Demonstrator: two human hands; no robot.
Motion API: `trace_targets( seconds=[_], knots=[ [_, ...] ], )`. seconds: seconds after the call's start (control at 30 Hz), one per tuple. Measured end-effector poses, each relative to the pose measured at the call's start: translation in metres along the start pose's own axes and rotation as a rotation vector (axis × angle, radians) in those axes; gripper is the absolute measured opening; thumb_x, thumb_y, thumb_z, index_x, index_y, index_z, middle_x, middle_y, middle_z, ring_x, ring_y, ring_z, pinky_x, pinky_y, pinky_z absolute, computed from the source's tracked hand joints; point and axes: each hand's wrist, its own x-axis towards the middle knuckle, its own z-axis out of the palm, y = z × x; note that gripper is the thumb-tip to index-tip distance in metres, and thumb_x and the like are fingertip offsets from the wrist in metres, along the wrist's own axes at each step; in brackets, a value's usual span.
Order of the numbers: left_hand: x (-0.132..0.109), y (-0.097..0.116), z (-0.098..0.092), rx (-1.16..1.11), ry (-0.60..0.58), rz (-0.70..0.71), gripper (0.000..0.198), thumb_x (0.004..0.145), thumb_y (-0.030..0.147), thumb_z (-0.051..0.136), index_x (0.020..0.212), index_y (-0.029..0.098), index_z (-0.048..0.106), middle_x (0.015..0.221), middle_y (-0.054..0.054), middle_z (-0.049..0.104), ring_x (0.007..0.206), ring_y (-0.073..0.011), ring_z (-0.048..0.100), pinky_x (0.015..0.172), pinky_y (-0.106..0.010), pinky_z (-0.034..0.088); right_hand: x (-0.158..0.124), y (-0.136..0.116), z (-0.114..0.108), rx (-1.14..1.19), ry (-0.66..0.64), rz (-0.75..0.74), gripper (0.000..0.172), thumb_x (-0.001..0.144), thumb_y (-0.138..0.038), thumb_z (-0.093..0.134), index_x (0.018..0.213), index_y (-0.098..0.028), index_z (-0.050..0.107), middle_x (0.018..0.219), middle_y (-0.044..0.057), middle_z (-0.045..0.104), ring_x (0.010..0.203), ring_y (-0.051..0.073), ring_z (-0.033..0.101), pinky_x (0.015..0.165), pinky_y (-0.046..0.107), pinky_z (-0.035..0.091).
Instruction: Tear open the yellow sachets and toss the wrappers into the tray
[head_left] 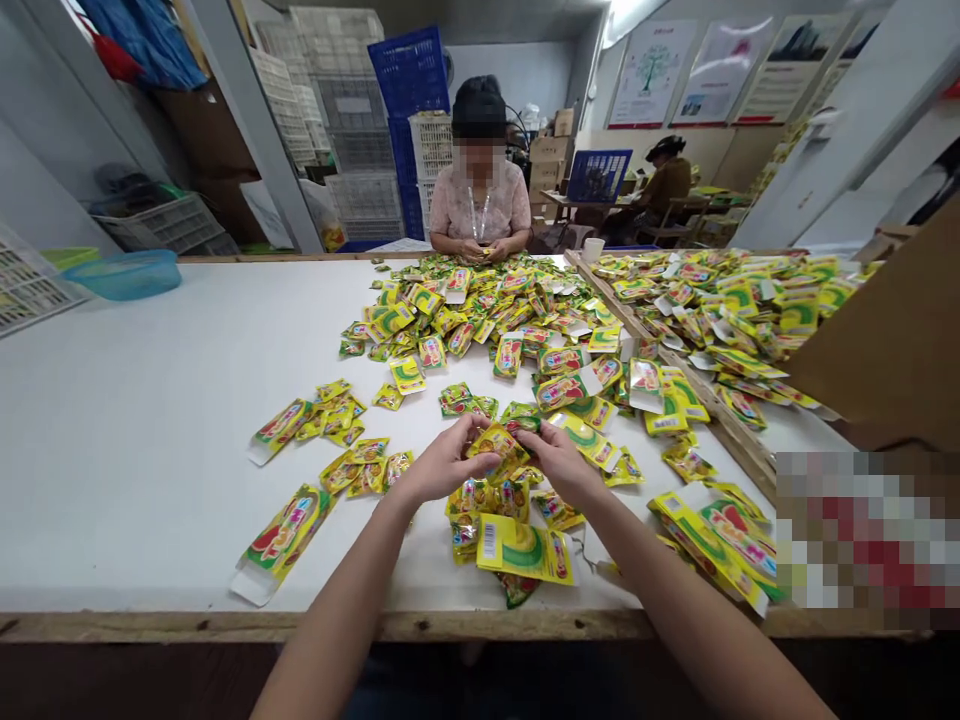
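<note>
My left hand [459, 458] is closed on a yellow candy packet [496, 447], its thumb across the near side. Close beside it, my right hand [559, 458] pinches a small green packet [523, 424] between thumb and fingers. Below both hands lie more yellow packets [480, 497] and a flat yellow printed carton [526, 549] with a barcode. To the left, an open-ended carton [283, 535] rests near loose packets [366, 467]. Another carton [279, 430] lies farther off, beside a small group of packets.
A big heap of packets and cartons [480, 310] covers the table's far middle. Wooden strips [637, 330] divide off another pile [750, 300] on the right, beside a brown cardboard box [885, 340]. Opposite sits a person [481, 195]. A blue basin [124, 275] stands far left.
</note>
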Motion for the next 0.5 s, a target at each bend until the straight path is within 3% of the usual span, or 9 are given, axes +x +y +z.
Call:
trace_targets(
  seconds=[0.1, 0.23, 0.3, 0.33, 0.4, 0.5],
  knots=[
    [0.004, 0.008, 0.006, 0.093, -0.026, -0.024, 0.037, 0.076, 0.034, 0.061, 0.106, 0.02, 0.045, 0.061, 0.007, 0.048, 0.055, -0.0124, 0.048, 0.05, -0.022, 0.038, -0.008, -0.006, 0.0, 0.058, -0.176, 0.117, 0.025, 0.068, -0.038, 0.07, 0.08, -0.017, 0.063, 0.077, 0.001, 0.069, 0.067, 0.012, 0.064, 0.061, 0.024, 0.055],
    [0.023, 0.017, 0.005, 0.041, -0.167, -0.051, 0.043, 0.075, 0.037, 0.062, 0.108, 0.021, 0.04, 0.059, 0.008, 0.046, 0.053, -0.0117, 0.049, 0.049, -0.021, 0.038, -0.015, -0.022, -0.014, -0.106, -0.335, 0.134, 0.031, 0.071, -0.042, 0.069, 0.085, -0.014, 0.066, 0.082, 0.004, 0.071, 0.071, 0.013, 0.066, 0.064, 0.024, 0.055],
    [0.044, 0.021, 0.007, -0.025, -0.242, -0.058, 0.042, 0.074, 0.042, 0.063, 0.103, 0.021, 0.042, 0.062, 0.006, 0.049, 0.056, -0.0118, 0.052, 0.051, -0.022, 0.041, -0.014, -0.032, -0.029, -0.19, -0.316, 0.081, 0.033, 0.067, -0.04, 0.072, 0.086, -0.013, 0.066, 0.081, 0.005, 0.071, 0.07, 0.015, 0.067, 0.063, 0.026, 0.056],
    [0.058, 0.022, 0.011, -0.049, -0.253, -0.06, 0.04, 0.075, 0.044, 0.062, 0.102, 0.021, 0.044, 0.067, 0.004, 0.053, 0.061, -0.0129, 0.055, 0.055, -0.023, 0.043, -0.012, -0.036, -0.038, -0.194, -0.229, 0.023, 0.034, 0.066, -0.04, 0.073, 0.086, -0.013, 0.066, 0.081, 0.005, 0.071, 0.069, 0.015, 0.067, 0.062, 0.027, 0.056],
    [0.088, 0.021, 0.025, -0.024, -0.157, -0.057, 0.037, 0.079, 0.046, 0.056, 0.103, 0.019, 0.047, 0.087, -0.006, 0.061, 0.08, -0.0178, 0.06, 0.068, -0.03, 0.048, -0.006, -0.043, -0.058, -0.161, 0.096, -0.144, 0.036, 0.065, -0.043, 0.072, 0.086, -0.015, 0.064, 0.084, 0.006, 0.071, 0.069, 0.016, 0.067, 0.061, 0.028, 0.057],
    [0.128, 0.012, 0.064, 0.25, 0.197, 0.001, 0.045, 0.08, 0.039, 0.058, 0.116, 0.016, 0.045, 0.122, -0.017, 0.052, 0.119, -0.0278, 0.047, 0.097, -0.044, 0.039, 0.005, -0.046, -0.078, -0.123, 0.63, -0.363, 0.036, 0.066, -0.048, 0.07, 0.08, -0.017, 0.057, 0.089, 0.007, 0.07, 0.068, 0.017, 0.067, 0.062, 0.029, 0.057]
  ],
)
